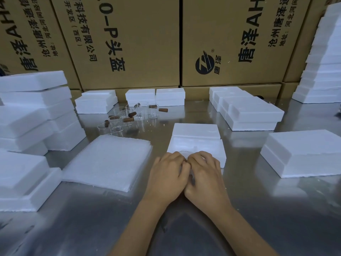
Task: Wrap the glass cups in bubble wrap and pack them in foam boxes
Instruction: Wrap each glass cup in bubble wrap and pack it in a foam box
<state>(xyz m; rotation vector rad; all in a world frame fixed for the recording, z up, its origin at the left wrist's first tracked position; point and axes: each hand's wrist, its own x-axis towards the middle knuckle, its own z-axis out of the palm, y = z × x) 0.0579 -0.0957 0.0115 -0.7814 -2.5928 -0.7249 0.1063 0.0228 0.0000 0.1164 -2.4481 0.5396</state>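
1. The left hand and right hand meet knuckle to knuckle at the near edge of the open foam box, fingers curled round something between them.
2. What they hold is mostly hidden; a curved glass rim peeks out just beyond the fingertips, so it is probably a wrapped cup.
3. The box cavity lies directly ahead of both hands, equally near to each.
4. The bubble wrap stack sits just left; the unwrapped glass cups stand farther back left.
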